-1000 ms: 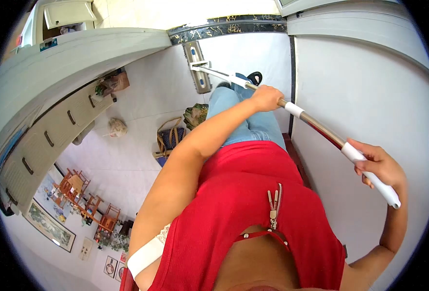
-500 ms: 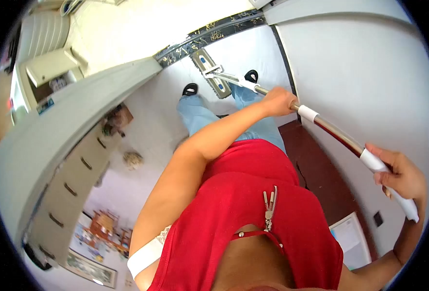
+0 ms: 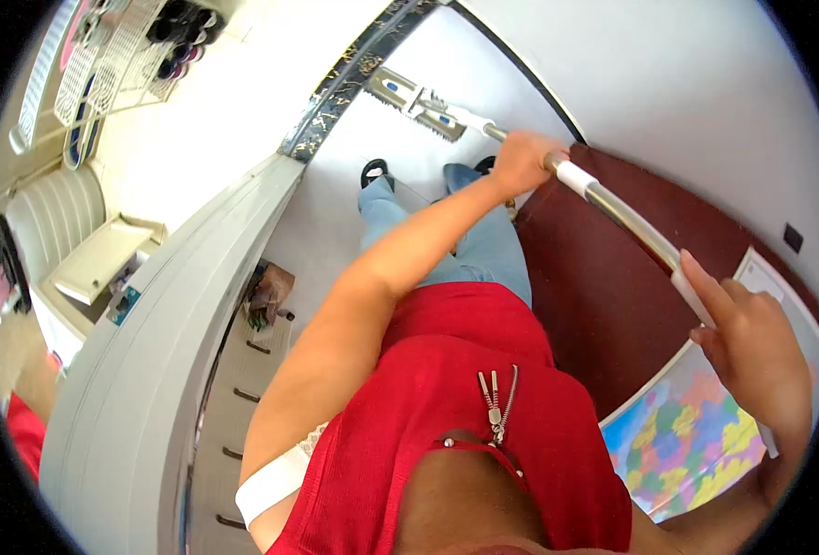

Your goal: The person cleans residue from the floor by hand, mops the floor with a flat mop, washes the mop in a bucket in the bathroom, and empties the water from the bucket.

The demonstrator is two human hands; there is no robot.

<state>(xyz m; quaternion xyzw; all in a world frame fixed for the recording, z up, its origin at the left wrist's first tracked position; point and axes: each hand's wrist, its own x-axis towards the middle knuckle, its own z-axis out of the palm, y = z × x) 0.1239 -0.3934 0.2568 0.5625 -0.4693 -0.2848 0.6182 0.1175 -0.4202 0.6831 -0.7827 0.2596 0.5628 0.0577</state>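
Observation:
The flat mop head (image 3: 416,104) lies on the pale floor beside the dark marble threshold strip. Its steel and white pole (image 3: 627,217) runs down to the right. My left hand (image 3: 525,164) is wrapped round the middle of the pole, near a white collar. At the upper end, my right hand (image 3: 752,347) holds the white grip, index finger stretched along it; the grip is partly hidden behind that hand. My feet in black slippers (image 3: 375,172) stand just below the mop head.
A grey door (image 3: 164,370) stands at left, with handled drawers (image 3: 234,416) and a bag (image 3: 271,291) beyond it. A shoe rack (image 3: 113,79) is at upper left. At right are a dark red panel (image 3: 604,277) and a coloured map (image 3: 687,435).
The view has turned, bringing in the shoe rack, more of the red panel and the map. The mop head has tilted further sideways along the threshold. Both hands keep hold of the pole.

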